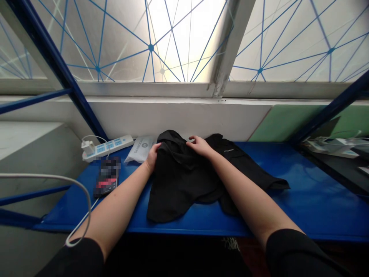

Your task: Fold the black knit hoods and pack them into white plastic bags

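A black garment with a small pale print lies rumpled on the blue tabletop; its folds hide its exact kind. My left hand is closed on the garment's upper left edge, thumb in front and the other fingers mostly hidden by cloth. Just over the garment's upper middle is my right hand. Its fingers are slightly bent and apart, with no cloth visibly pinched between them. One flared end of the garment hangs toward the front edge, and another stretches out to the right under my right forearm.
At the back left are a white power strip with a plug in it and a pale plastic packet. A phone lies nearby, with a white cable looping past my left arm. Blue metal bars flank both sides.
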Action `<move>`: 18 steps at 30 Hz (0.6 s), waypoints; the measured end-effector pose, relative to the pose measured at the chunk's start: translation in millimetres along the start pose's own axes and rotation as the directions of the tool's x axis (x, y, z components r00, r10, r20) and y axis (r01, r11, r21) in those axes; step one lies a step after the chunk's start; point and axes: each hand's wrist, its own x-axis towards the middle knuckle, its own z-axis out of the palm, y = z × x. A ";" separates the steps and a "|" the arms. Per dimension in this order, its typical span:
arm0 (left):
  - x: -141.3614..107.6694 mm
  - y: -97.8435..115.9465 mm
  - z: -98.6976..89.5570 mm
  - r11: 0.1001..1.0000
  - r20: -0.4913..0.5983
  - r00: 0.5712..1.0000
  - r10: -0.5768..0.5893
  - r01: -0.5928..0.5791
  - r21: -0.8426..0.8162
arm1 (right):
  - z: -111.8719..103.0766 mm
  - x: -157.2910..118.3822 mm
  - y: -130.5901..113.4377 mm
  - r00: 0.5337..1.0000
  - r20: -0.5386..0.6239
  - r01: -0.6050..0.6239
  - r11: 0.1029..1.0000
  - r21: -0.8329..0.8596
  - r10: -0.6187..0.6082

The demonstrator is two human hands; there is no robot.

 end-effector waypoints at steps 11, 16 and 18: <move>-0.6 22.1 2.7 0.908 -0.211 0.923 -0.323 0.240 -0.343 | -57.9 -3.5 9.7 0.922 0.343 -0.269 0.936 0.228 0.182; -32.8 60.5 3.7 0.918 -0.033 0.932 0.361 -0.349 0.189 | -67.3 -21.7 -21.0 0.913 0.409 -0.237 0.807 0.541 -0.006; -51.3 79.9 11.7 0.843 0.271 0.821 0.503 -0.536 0.058 | -61.5 -33.6 -43.2 0.912 0.402 -0.224 0.719 0.658 -0.084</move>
